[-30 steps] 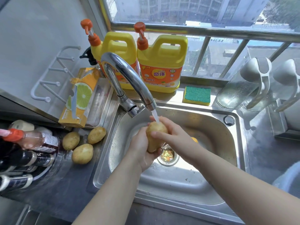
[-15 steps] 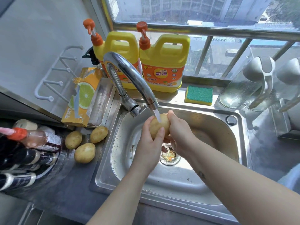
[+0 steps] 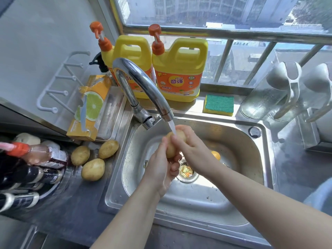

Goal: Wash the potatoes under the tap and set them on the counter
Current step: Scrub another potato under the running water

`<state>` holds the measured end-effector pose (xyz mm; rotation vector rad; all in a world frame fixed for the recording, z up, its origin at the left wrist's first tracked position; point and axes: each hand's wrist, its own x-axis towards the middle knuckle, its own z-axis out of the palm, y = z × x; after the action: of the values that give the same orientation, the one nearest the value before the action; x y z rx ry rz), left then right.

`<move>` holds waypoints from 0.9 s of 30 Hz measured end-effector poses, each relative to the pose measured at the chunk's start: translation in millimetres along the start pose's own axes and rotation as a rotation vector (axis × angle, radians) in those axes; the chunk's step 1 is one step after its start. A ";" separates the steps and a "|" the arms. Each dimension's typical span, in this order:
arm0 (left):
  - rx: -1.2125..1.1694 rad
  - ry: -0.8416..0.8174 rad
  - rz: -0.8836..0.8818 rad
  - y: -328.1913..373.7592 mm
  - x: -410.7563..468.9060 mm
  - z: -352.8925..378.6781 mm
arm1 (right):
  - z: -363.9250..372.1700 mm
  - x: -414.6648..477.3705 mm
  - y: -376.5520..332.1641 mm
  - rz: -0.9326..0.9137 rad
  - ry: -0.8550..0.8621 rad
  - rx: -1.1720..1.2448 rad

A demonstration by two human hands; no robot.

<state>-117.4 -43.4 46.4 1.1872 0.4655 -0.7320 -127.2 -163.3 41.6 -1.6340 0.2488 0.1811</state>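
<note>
We should roll the potato (image 3: 171,147) in the stream (image 3: 172,127) so that water reaches every face. Its long axis stands near upright, top end tipped toward the tap (image 3: 142,83). Our left hand (image 3: 161,173) cups it from below and our right hand (image 3: 193,150) wraps its right side, fingers curled on it, above the sink (image 3: 224,123).

A yellow detergent jug (image 3: 133,49) with an orange pump stands at the left end of the window sill (image 3: 199,105), a second jug (image 3: 179,69) touching its right side. A green-and-yellow sponge (image 3: 218,105) lies just right of them, and clear glass jars (image 3: 260,97) stand at the sill's right end. A torn lime-printed box (image 3: 91,105) leans below a white hook rack (image 3: 65,93). Dark bottles (image 3: 36,177) lie along the left edge. Food scraps fill the drain strainer (image 3: 186,172).
</note>
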 end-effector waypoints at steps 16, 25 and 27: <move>0.316 -0.109 0.342 -13.3 1.0 -18.6 | 15.0 11.6 3.2 0.235 0.203 0.482; 0.284 -0.124 0.335 -19.2 0.8 -24.8 | 4.3 17.2 -7.1 0.374 0.183 0.852; 0.218 -0.095 0.271 -12.4 1.6 -21.2 | -3.4 11.1 -7.0 0.295 0.135 0.741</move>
<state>-124.4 -26.2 30.3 1.3805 0.1430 -0.6114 -114.7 -166.8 45.6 -0.8684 0.5852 0.1744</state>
